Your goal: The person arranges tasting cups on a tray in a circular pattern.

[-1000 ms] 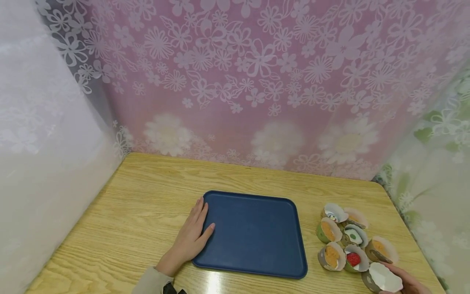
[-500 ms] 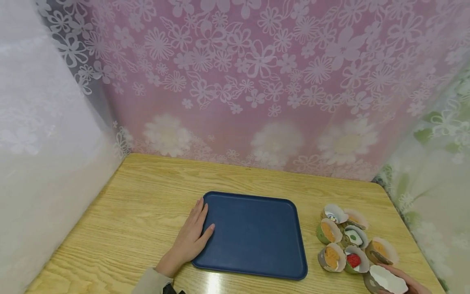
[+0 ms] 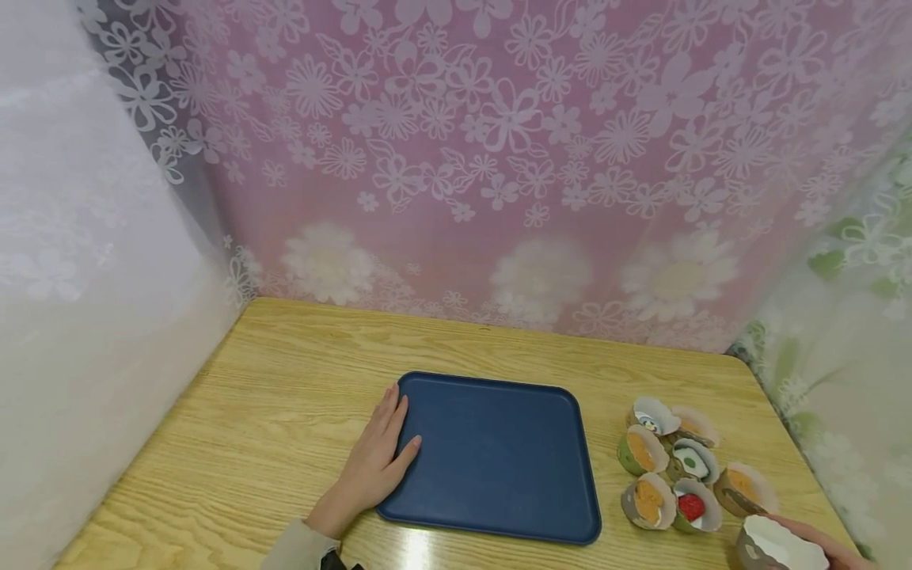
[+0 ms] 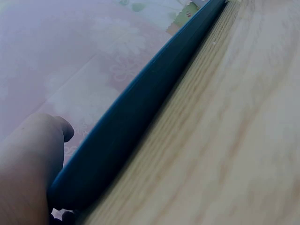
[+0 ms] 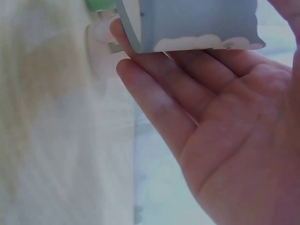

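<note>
Spread along the left rim of a dark blue tray is my left hand, its fingers straight and the thumb over the tray's surface. In the left wrist view part of that hand appears beside the tray's raised edge. At the lower right of the head view, my right hand holds a grey-brown paper cupcake cup with a white inside and wavy rim. Its fingers lie along the cup's wall in the right wrist view. What the cup contains is hidden.
Several paper cups with cupcakes stand grouped right of the tray, one with a red top, one with a green spot on white, others orange. Floral cloth hangs behind and beside the wooden table.
My right hand has moved right with the paper cup, away from the red-topped cupcake. My left hand stays on the tray, and the head view has shifted slightly.
</note>
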Action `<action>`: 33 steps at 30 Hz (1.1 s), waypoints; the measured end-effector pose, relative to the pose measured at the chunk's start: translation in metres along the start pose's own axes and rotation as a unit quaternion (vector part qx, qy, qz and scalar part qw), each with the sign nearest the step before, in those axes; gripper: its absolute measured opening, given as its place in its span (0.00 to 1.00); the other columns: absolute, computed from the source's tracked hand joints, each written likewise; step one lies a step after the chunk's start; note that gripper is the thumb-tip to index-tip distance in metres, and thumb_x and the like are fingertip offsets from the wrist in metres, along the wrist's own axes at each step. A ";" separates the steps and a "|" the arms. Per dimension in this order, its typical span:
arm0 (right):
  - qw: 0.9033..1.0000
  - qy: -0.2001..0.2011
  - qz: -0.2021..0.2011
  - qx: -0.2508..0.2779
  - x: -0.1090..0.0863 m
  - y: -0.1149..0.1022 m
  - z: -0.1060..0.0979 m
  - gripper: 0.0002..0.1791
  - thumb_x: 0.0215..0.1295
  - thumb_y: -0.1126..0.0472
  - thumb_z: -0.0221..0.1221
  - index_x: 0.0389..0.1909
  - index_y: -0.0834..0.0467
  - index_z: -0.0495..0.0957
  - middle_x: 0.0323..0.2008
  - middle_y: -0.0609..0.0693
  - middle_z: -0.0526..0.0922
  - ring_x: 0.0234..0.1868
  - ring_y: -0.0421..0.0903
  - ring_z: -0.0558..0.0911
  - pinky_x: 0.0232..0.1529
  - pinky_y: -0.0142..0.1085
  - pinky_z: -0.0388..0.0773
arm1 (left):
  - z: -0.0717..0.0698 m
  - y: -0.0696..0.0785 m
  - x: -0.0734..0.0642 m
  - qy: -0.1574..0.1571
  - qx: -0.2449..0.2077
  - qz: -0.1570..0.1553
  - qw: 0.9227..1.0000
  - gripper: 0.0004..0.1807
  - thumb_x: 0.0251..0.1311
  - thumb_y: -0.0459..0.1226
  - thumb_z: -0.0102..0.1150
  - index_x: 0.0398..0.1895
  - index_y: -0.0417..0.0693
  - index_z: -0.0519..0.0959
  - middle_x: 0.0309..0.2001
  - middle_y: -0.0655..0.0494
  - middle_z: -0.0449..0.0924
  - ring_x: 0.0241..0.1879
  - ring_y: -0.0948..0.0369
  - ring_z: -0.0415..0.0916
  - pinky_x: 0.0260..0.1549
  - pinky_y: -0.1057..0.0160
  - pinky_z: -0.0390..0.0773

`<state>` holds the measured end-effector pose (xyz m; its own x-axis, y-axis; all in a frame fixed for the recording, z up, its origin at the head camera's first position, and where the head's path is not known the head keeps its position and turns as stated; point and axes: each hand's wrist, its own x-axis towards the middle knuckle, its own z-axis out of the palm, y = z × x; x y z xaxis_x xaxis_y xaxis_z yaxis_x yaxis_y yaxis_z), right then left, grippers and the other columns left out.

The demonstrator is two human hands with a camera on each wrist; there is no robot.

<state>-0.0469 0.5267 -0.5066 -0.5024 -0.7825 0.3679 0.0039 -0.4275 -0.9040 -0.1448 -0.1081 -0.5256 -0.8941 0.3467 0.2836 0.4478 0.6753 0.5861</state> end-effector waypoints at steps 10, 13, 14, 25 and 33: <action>0.663 0.472 0.199 -0.546 0.056 -0.016 0.069 0.34 0.60 0.74 0.66 0.68 0.61 0.70 0.49 0.18 0.72 0.34 0.30 0.82 0.22 0.32 0.80 | 0.001 -0.001 -0.001 0.008 -0.002 0.004 1.000 0.37 0.74 0.47 0.49 0.76 0.34 0.53 0.79 0.42 0.40 0.78 0.49 0.37 0.74 0.63 0.37; 0.679 0.454 0.192 -0.544 0.071 -0.025 0.070 0.35 0.59 0.75 0.65 0.68 0.61 0.70 0.52 0.20 0.73 0.37 0.28 0.80 0.22 0.32 0.80 | 0.001 -0.001 -0.001 0.007 -0.002 0.004 1.000 0.37 0.74 0.47 0.49 0.76 0.34 0.53 0.79 0.42 0.40 0.78 0.49 0.37 0.74 0.62 0.38; 0.683 0.446 0.189 -0.547 0.077 -0.028 0.070 0.35 0.59 0.75 0.66 0.68 0.62 0.70 0.53 0.20 0.73 0.38 0.27 0.80 0.24 0.31 0.80 | 0.001 -0.001 -0.001 0.006 -0.003 0.003 1.000 0.37 0.74 0.47 0.49 0.76 0.34 0.53 0.79 0.42 0.40 0.78 0.49 0.37 0.74 0.62 0.38; 0.725 0.399 0.191 -0.528 0.143 -0.050 0.071 0.35 0.60 0.72 0.66 0.70 0.62 0.68 0.56 0.29 0.75 0.40 0.36 0.82 0.28 0.35 0.82 | 0.000 0.001 0.000 -0.003 -0.009 -0.002 1.000 0.37 0.74 0.47 0.49 0.76 0.34 0.52 0.79 0.42 0.39 0.78 0.51 0.36 0.74 0.55 0.42; 0.742 0.382 0.135 -0.535 0.186 -0.044 0.066 0.35 0.57 0.76 0.67 0.67 0.64 0.70 0.55 0.32 0.76 0.43 0.33 0.81 0.29 0.30 0.80 | 0.000 0.001 0.000 -0.003 -0.008 -0.003 1.000 0.38 0.74 0.46 0.50 0.76 0.34 0.52 0.79 0.42 0.39 0.78 0.51 0.36 0.74 0.51 0.45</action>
<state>-0.0835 0.3703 -0.3843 -0.9527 -0.1156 0.2812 -0.2903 0.6206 -0.7284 -0.1445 -0.1078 -0.5249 -0.8969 0.3461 0.2754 0.4416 0.6667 0.6004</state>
